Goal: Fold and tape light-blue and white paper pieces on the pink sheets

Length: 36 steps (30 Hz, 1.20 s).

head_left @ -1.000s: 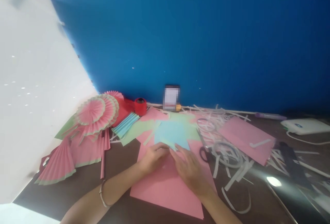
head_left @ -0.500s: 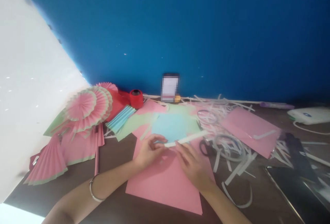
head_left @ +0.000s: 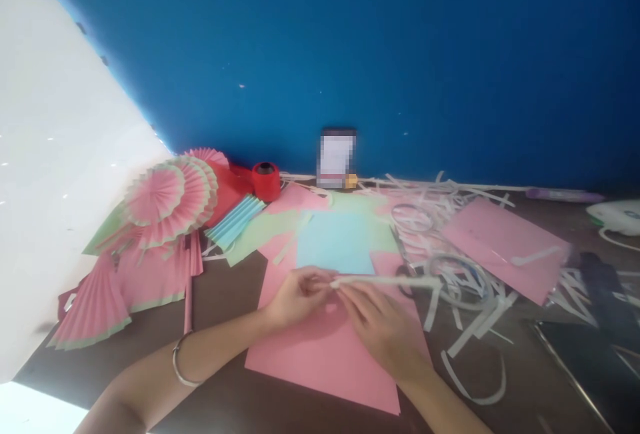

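A thin white paper strip extends to the right from between my two hands. My left hand pinches its left end with the fingers curled together. Close beside it, my right hand has its fingertips closed on the strip near the same end. Both hands are above a large pink sheet. Behind them a light blue sheet lies over pink and green paper.
Pleated pink-and-green paper fans, a blue folded piece and a red tape roll are at the left. White scraps, a pink packet and a dark flat object are at the right. A phone-like object leans on the blue wall.
The strip has tilted from rising rightward to nearly level. My hands have drawn closer together at its left end. The view has shifted slightly.
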Each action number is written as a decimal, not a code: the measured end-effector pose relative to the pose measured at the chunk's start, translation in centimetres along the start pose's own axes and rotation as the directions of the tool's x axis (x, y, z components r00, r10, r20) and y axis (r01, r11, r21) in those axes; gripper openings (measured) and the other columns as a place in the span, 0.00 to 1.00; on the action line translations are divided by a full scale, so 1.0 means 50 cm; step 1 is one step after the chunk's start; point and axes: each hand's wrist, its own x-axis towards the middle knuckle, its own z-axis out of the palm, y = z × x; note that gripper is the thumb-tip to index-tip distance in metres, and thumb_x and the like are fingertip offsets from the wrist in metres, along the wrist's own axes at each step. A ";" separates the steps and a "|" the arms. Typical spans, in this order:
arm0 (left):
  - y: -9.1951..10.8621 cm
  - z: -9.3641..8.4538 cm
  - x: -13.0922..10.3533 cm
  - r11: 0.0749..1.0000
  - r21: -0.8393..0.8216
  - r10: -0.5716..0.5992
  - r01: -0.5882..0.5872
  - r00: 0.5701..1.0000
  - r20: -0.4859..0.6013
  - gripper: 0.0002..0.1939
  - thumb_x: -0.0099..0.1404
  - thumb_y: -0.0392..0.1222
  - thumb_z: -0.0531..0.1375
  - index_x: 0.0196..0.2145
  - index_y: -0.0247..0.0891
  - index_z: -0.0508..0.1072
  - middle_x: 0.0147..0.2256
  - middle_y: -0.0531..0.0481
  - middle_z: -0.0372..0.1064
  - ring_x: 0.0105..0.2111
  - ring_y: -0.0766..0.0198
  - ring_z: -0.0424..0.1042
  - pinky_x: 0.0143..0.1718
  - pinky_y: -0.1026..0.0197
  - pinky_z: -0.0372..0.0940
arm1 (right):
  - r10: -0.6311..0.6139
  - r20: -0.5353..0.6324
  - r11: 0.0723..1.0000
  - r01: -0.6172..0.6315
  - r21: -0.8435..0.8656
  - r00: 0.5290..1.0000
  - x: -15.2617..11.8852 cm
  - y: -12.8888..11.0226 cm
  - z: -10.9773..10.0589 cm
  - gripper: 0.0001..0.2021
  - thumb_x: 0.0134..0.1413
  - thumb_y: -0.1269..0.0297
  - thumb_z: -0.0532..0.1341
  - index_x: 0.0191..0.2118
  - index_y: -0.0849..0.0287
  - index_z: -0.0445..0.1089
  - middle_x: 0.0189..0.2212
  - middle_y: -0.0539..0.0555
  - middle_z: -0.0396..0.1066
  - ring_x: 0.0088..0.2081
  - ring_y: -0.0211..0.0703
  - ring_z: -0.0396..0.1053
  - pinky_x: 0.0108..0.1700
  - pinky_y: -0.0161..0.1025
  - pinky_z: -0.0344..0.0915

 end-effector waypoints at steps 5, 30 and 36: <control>-0.008 -0.004 0.000 1.000 0.015 -0.005 0.005 1.000 0.019 0.14 0.55 0.47 0.63 0.34 0.32 0.74 0.49 0.38 0.66 0.40 0.56 0.73 0.39 0.56 0.70 | 0.082 -0.093 0.990 -0.071 0.123 0.992 0.007 0.000 0.005 0.15 0.56 0.75 0.55 0.49 0.58 0.66 0.41 0.55 0.74 0.44 0.43 0.70 0.43 0.39 0.66; -0.009 -0.010 0.000 0.835 0.419 0.341 -0.357 0.933 0.114 0.09 0.60 0.32 0.56 0.36 0.38 0.75 0.38 0.46 0.70 0.39 0.64 0.70 0.43 0.58 0.67 | -0.089 -0.087 0.996 0.086 -0.038 0.992 0.014 0.004 -0.009 0.12 0.53 0.79 0.56 0.43 0.64 0.71 0.40 0.57 0.75 0.38 0.44 0.72 0.37 0.41 0.67; -0.018 -0.011 0.000 0.807 0.455 0.369 -0.377 0.923 0.111 0.09 0.59 0.31 0.56 0.36 0.37 0.74 0.38 0.46 0.69 0.40 0.64 0.70 0.43 0.59 0.67 | -0.140 -0.073 0.989 0.136 -0.064 0.987 0.012 0.004 -0.005 0.14 0.52 0.80 0.57 0.44 0.63 0.71 0.42 0.58 0.74 0.43 0.46 0.71 0.40 0.41 0.66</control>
